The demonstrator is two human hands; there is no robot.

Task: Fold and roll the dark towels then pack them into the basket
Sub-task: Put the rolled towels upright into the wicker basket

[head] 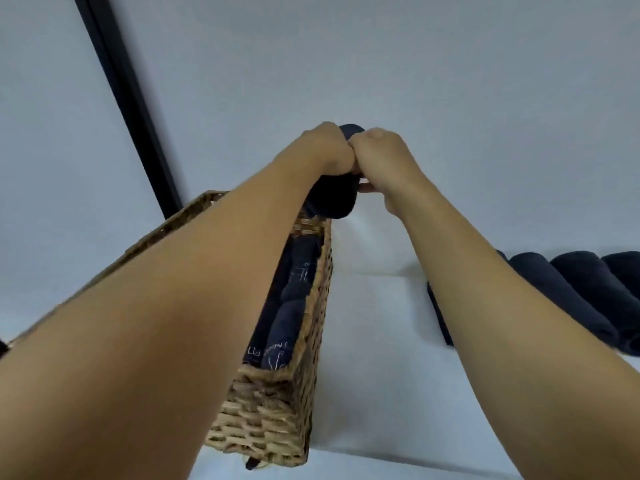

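A woven straw-coloured rectangular wicker basket (277, 410) stood on the white worktop (381, 375), its long side running away from the camera. The left forearm lay across the basket and hid most of its inside and its left rim. In the strip left uncovered along the right wall, packed dark navy rolls with white printing (291, 320) lay close together; at least 2 could be counted, and the rest were hidden by the arm. A small dark tab (251, 464) stuck out under the basket's near end.

On the right of the worktop, well apart from the basket, a row of loose dark navy rolled towels (571, 292) lay side by side. 3 showed plainly, and a 4th was mostly hidden behind the right forearm. A black diagonal bar (128, 98) crossed the pale background at upper left, ending near the basket's far corner.

There were 2 hands, knuckles touching, over the basket's far end. The left hand (329, 147) and the right hand (381, 154) each had a clenched grip on 1 dark navy towel bundle (332, 199), fingers curled round it. The bundle hung just above the far rim, its top showing between the 2 hands.
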